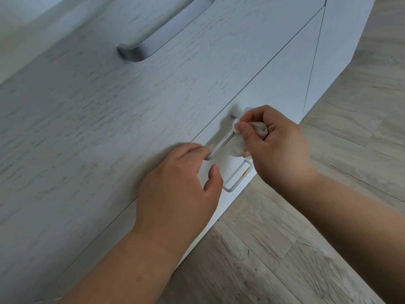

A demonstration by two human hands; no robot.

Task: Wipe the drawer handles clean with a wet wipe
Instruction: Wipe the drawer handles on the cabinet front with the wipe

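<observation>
A white chest of drawers (109, 110) fills the left of the view. My right hand (276, 145) grips a crumpled white wet wipe (237, 143) and presses it against the far part of the middle drawer's metal handle (220, 145). My left hand (177, 185) rests on the drawer front, its fingertips touching the near end of that same handle. Above, the upper drawer's larger metal handle (162, 29) stands free. Below, the lowest drawer's handle (237, 178) shows an orange smear and is partly hidden by my hands.
Light wood-grain flooring (306, 238) covers the right and bottom of the view. The chest's right side panel (341, 40) runs up to the top right. Thin dark gaps separate the drawer fronts.
</observation>
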